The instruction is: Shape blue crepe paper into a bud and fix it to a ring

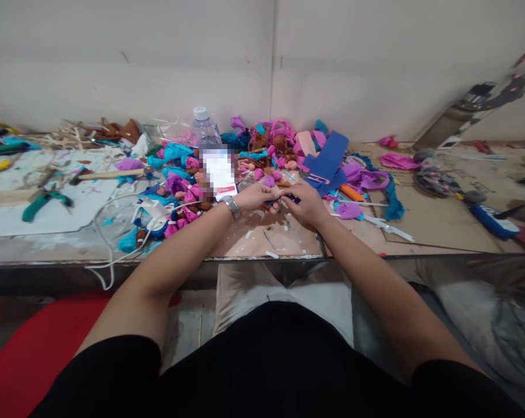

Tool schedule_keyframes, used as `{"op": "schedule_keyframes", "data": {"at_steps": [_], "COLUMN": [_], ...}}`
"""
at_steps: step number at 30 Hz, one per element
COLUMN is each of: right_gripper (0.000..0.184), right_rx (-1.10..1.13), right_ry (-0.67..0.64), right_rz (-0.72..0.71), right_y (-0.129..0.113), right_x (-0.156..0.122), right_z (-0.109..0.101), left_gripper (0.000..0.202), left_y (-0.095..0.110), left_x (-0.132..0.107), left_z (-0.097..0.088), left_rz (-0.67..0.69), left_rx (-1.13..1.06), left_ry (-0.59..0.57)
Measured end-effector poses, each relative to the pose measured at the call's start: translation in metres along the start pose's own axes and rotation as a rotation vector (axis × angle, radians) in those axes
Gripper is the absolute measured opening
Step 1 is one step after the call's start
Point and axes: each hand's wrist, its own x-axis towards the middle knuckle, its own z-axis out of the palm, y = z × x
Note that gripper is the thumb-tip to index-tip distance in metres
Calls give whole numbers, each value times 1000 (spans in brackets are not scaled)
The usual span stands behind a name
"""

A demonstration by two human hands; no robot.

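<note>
My left hand (257, 198), with a watch (233, 208) on its wrist, is closed in a pinch over the near part of the bench. My right hand (308, 200) meets it fingertip to fingertip, also closed. Between them is a small dark blue piece (292, 198), mostly covered by the fingers, so its kind cannot be made out. Just beyond the hands lies a heap of crumpled pink, purple, blue and brown fabric scraps (279, 145). Flat blue strips (329, 159) rest behind my right hand. A phone with a lit screen (218, 171) leans near my left hand.
A clear bottle (206, 129) stands behind the phone. White scissors (389, 228) and an orange-handled tool (351, 193) lie right. Leftward are a white cable (109, 249), a hammer (109, 174) and green pliers (40, 206). A blue tape roll (492, 222) sits far right.
</note>
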Motion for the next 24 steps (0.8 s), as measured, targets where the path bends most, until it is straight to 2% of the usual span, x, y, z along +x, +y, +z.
{"op": "schedule_keyframes", "data": {"at_steps": [8, 15, 20, 24], "right_gripper": [16, 13, 12, 16], "right_rx": [-51, -91, -86, -97], "right_ry": [-38, -5, -11, -6], "right_rz": [15, 42, 55, 50], "right_y": [4, 9, 11, 11], "right_x": [-1, -2, -2, -2], "right_z": [5, 10, 11, 11], "left_gripper": [42, 46, 34, 28], "left_y": [-5, -12, -9, -7], "left_x": [3, 5, 0, -1], "left_z": [2, 0, 5, 8], "left_rz": [207, 394, 491, 518], "left_rx": [246, 544, 785, 893], "left_ry": [-8, 141, 278, 329]}}
